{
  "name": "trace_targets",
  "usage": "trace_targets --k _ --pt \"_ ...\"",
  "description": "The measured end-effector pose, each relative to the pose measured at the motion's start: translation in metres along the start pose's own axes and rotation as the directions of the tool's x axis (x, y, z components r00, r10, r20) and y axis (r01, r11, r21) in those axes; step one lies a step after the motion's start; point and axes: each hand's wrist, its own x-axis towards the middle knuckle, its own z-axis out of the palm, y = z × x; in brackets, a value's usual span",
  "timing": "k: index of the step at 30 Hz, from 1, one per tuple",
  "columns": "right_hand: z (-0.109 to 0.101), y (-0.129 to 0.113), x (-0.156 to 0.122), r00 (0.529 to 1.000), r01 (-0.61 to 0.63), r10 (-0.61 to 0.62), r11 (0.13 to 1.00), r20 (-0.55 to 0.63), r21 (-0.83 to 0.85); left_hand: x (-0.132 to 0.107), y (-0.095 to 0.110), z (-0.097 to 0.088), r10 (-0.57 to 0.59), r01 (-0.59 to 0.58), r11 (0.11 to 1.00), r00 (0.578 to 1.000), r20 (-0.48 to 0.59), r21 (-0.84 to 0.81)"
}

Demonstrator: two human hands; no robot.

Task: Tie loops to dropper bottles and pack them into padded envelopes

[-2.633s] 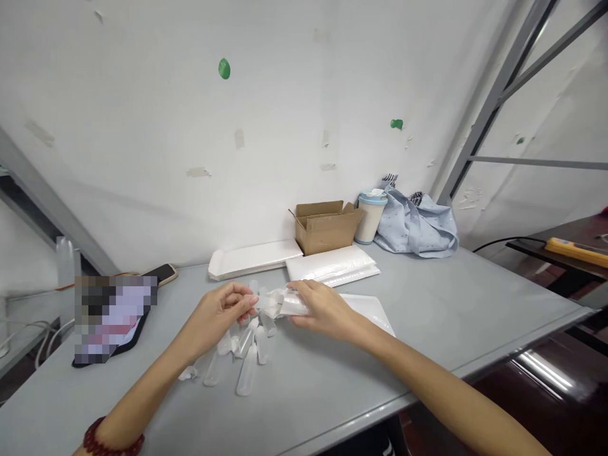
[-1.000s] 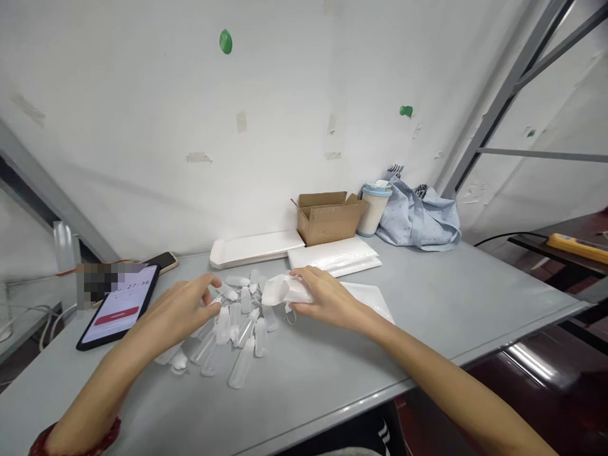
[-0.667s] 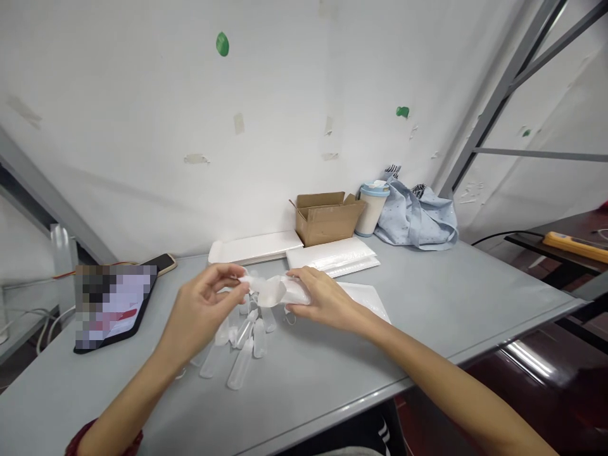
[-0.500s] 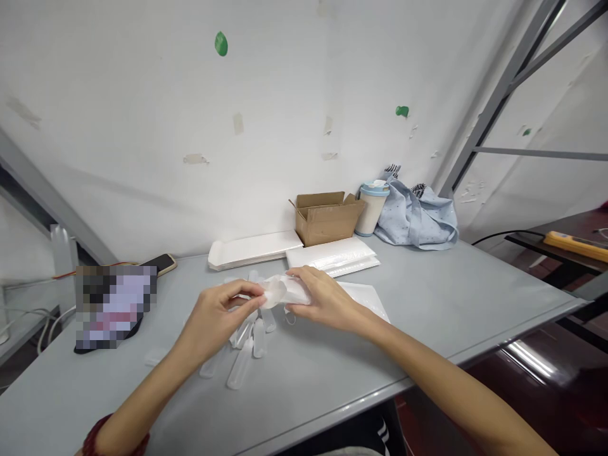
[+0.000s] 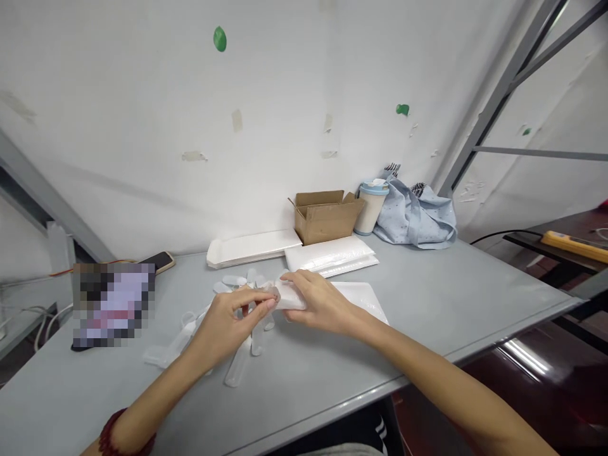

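My right hand is wrapped round a whitish translucent plastic bundle just above the table. At its left end, the thumb and fingers of my left hand pinch the edge of the translucent plastic. Exactly what the bundle is cannot be made out. Beneath and around my left hand lie several loose clear plastic strips with rounded ends, partly hidden by the hand and forearm. A flat white packet lies under my right wrist, partly covered by it.
Against the wall stand an open cardboard box, a lidded cup and a light blue cloth bag. White packets lie before them. At the left are a phone and a pixelated item. The table's front edge runs near me.
My left hand has moved slightly right, closer to my right hand, and the stretch of plastic showing between them is shorter. My right hand keeps its hold. More loose strips show at the left.
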Motion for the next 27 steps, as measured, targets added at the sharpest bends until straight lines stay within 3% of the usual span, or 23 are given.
trace_targets --k 3,5,7,9,12,16,20,27 --pt "-0.004 0.006 0.002 0.996 -0.014 0.013 1.0 -0.086 -0.011 -0.001 0.0 -0.002 0.0 -0.004 1.0 0.99 -0.141 -0.027" --pt "-0.007 0.011 0.004 0.985 -0.042 0.037 0.999 -0.169 -0.026 -0.001 -0.001 -0.002 0.03 -0.024 0.999 0.966 -0.258 0.027" --pt "-0.009 0.016 0.005 0.97 -0.075 0.064 0.996 -0.235 -0.039 -0.002 -0.002 0.0 0.102 -0.07 0.991 0.947 -0.305 0.113" --pt "-0.01 0.018 0.006 0.96 -0.091 0.076 0.995 -0.269 -0.045 -0.003 -0.004 0.004 0.199 -0.16 0.97 0.956 -0.217 0.182" --pt "-0.009 0.02 0.007 0.954 -0.095 0.078 0.994 -0.291 -0.046 -0.005 -0.006 0.014 0.317 -0.323 0.914 0.946 0.063 0.246" --pt "-0.006 0.019 0.006 0.956 -0.093 0.077 0.995 -0.284 -0.046 -0.007 -0.006 0.028 0.262 -0.358 0.858 0.922 0.286 0.367" --pt "-0.004 0.017 0.005 0.965 -0.078 0.061 0.995 -0.255 -0.057 -0.007 -0.004 0.036 0.196 -0.336 0.835 0.922 0.334 0.436" --pt "-0.004 0.019 0.006 0.968 -0.08 0.065 0.995 -0.242 -0.054 -0.006 -0.009 0.035 0.244 -0.355 0.844 0.922 0.302 0.402"
